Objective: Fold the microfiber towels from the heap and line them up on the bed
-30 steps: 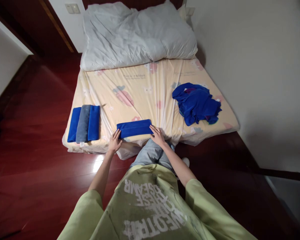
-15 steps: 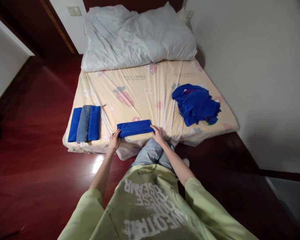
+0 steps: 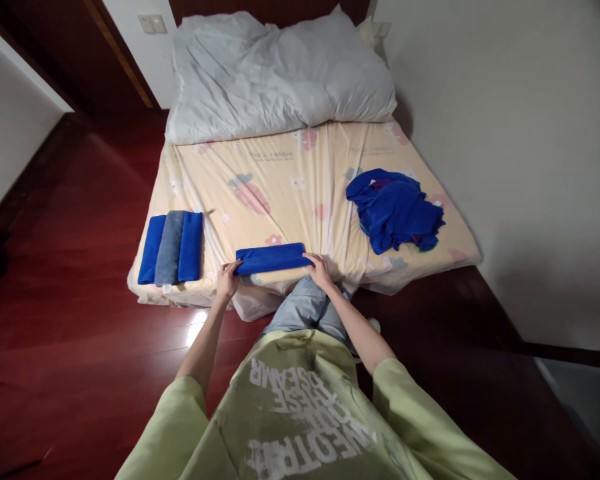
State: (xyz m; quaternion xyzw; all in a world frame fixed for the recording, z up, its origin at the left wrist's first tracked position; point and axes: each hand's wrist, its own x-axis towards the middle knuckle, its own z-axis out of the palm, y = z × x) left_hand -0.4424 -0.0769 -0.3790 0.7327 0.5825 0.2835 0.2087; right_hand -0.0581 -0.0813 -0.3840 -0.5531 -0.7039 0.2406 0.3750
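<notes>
A blue cloth [image 3: 271, 259], folded into a long narrow strip, lies at the bed's near edge. My left hand [image 3: 228, 279] grips its left end, fingers closed on the corner. At the other end my right hand [image 3: 318, 270] pinches the right corner. To the left lie folded cloths side by side: a blue one [image 3: 152, 250], a grey one [image 3: 170, 248] with a white tag, and another blue one [image 3: 191, 247]. A crumpled heap of blue cloth [image 3: 397, 212], with a bit of purple showing, rests on the right part of the bed.
The bed [image 3: 290, 200] has a cream patterned sheet under a clear, wrinkled cover. A large white bundle of bedding [image 3: 280, 77] lies across its far end. A grey wall [image 3: 520, 167] rises on the right, and dark red floor [image 3: 80, 280] shows on the left.
Both hands keep hold of the folded blue cloth's ends. The cloth's right end sits slightly lower, and the whole view has shifted a little.
</notes>
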